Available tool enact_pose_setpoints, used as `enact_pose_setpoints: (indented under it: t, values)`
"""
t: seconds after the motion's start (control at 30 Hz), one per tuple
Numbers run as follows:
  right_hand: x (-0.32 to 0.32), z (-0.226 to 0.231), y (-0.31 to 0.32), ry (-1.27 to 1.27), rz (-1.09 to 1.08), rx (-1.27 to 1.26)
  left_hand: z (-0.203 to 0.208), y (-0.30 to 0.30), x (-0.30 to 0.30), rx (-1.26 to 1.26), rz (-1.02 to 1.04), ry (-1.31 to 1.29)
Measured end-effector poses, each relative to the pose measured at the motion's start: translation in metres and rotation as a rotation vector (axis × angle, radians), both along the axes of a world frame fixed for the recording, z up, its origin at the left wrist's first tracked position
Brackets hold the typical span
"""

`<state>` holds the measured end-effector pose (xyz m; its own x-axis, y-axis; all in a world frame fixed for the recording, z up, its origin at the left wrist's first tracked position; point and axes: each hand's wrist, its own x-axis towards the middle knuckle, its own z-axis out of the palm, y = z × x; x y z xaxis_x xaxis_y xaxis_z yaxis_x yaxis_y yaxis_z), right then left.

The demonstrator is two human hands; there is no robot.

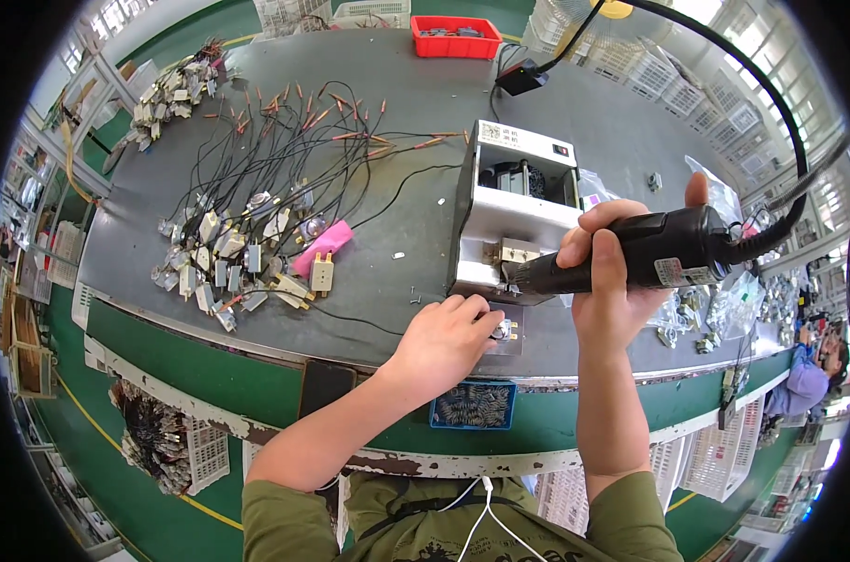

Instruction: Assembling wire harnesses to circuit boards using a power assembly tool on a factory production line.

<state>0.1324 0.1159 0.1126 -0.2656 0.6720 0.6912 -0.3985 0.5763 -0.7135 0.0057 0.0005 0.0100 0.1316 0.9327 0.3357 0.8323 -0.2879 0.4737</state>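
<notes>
My right hand (615,272) is wrapped round a black corded electric screwdriver (654,251). The screwdriver lies nearly level, its narrow end pointing left at the front of a metal bench machine (519,206). Low in front of that machine, my left hand (448,339) has its fingers curled down on a small plug part (506,330) with brass-coloured pins, mostly hidden by the fingers. A black wire (359,321) runs from the pile at the left to this hand. Below the machine's opening sits a small metal block (519,251).
Wired plug parts (224,253) lie heaped at the left, beside a pink piece (322,246). A blue tray of small metal pieces (473,406) sits at the near edge, a dark phone-like slab (326,388) beside it. A red bin (456,46) stands far back; bagged parts (725,304) lie right.
</notes>
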Motion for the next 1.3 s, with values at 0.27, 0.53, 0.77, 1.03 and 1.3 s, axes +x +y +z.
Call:
enact_pose_setpoints:
  t: [0.27, 0.53, 0.77, 1.03, 1.3]
  values:
    - [-0.009, -0.003, -0.009, -0.016, -0.121, 0.023, 0.0, 0.0, 0.0, -0.029, -0.011, 0.017]
    - [-0.02, 0.007, -0.018, 0.035, -0.038, -0.123, 0.004, -0.002, -0.001, -0.091, -0.005, 0.056]
    - [0.01, 0.007, -0.025, -0.048, -0.001, -0.169, -0.003, -0.003, -0.002, -0.01, 0.013, 0.022]
    - [0.023, -0.017, -0.027, -0.088, 0.021, -0.152, -0.001, 0.0, -0.002, -0.039, 0.014, 0.044]
    - [0.02, -0.021, -0.028, -0.03, 0.009, -0.203, 0.0, 0.0, 0.0, -0.041, 0.011, 0.049]
